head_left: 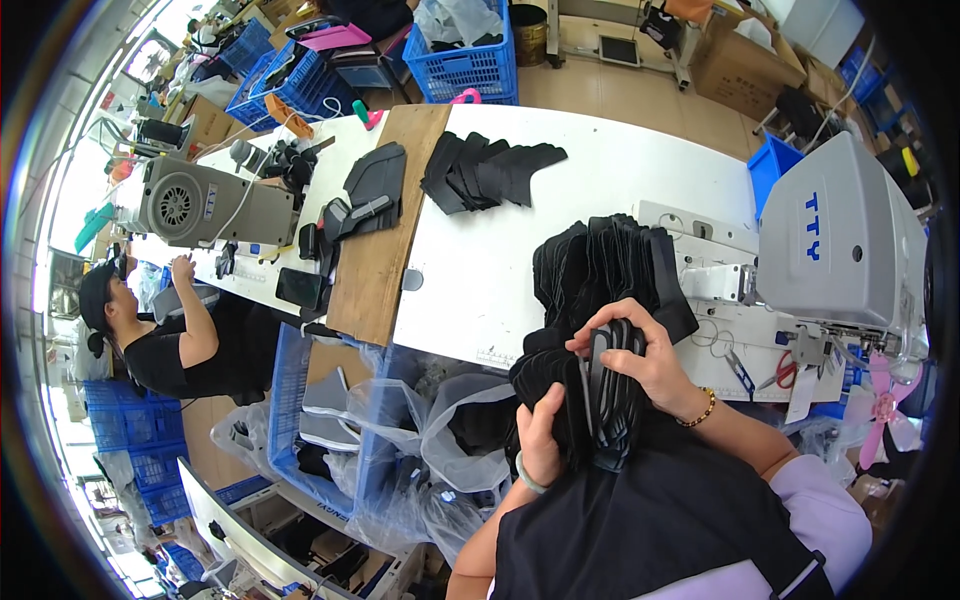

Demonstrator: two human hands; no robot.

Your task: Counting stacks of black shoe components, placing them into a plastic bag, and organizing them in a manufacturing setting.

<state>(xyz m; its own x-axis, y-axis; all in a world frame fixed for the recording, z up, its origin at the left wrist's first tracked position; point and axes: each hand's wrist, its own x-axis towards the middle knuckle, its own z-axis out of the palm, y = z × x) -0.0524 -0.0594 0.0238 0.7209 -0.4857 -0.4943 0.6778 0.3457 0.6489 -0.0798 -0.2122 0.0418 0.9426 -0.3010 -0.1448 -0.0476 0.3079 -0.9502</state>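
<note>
Both grip black pieces (617,402): left hand (540,442), arched right hand (656,358).

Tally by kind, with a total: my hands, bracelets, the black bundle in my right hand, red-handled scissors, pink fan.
Hands: 2 (left hand, right hand)
Bracelets: 2 (beaded bracelet, pale bangle)
Black bundle: 1
Red-handled scissors: 1
Pink fan: 1
Total: 7

Matt pieces (546,382), grained wooden plank (375,275)
</note>
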